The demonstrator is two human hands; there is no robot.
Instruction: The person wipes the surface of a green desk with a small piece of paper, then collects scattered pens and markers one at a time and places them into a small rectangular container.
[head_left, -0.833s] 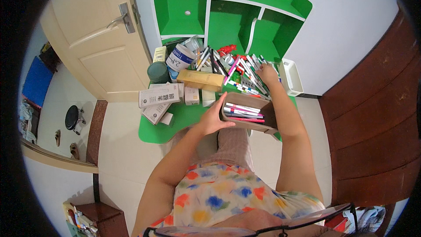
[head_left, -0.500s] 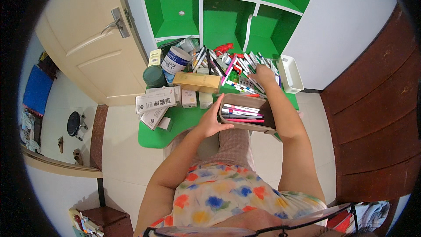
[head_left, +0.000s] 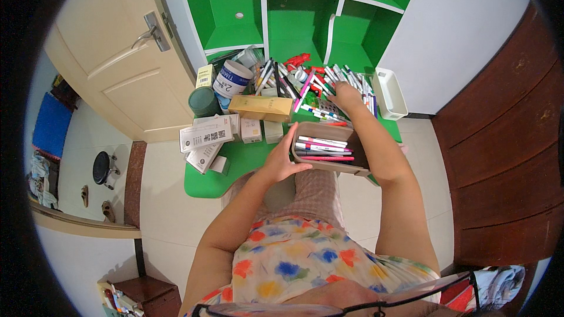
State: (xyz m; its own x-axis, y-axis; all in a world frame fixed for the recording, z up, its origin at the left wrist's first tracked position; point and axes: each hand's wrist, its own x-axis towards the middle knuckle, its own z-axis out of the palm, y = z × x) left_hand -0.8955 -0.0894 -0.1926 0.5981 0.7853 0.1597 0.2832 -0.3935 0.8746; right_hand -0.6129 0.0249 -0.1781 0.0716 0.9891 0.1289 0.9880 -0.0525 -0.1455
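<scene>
Left hand point(head_left: 281, 161), at green desk point(head_left: 205, 185)'s near edge, is clamped on brown bin point(head_left: 338, 167)'s left end, best held level; right hand point(head_left: 348, 97), grip cannot tell, is at far pen heap point(head_left: 336, 74), light fingers suiting loose pens.

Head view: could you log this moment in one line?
Left hand: grips bin | Right hand: at loose pens | Bin: several markers inside

Out left, a cream door point(head_left: 126, 53) stood open; past it sat a black stool point(head_left: 101, 167), two shoes point(head_left: 107, 211) nearer, a blue mat point(head_left: 48, 120) farther! Over right rose brown wooden panelling point(head_left: 499, 158); near left, a brown cabinet point(head_left: 150, 293).
</scene>
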